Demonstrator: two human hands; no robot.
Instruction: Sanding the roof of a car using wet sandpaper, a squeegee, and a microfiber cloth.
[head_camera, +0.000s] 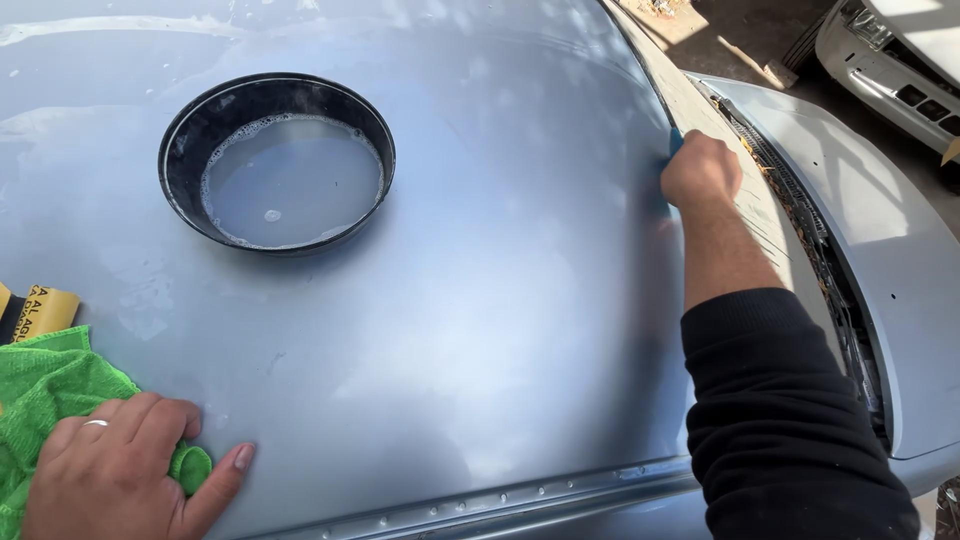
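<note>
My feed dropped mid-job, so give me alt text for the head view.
The right hand presses something blue against the edge of a silver car hood, while the left hand rests on a green cloth. A black basin of soapy water sits on the hood.

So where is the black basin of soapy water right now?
Head view, upper left: the black basin sits on the silver car hood, beyond the green cloth.
</note>
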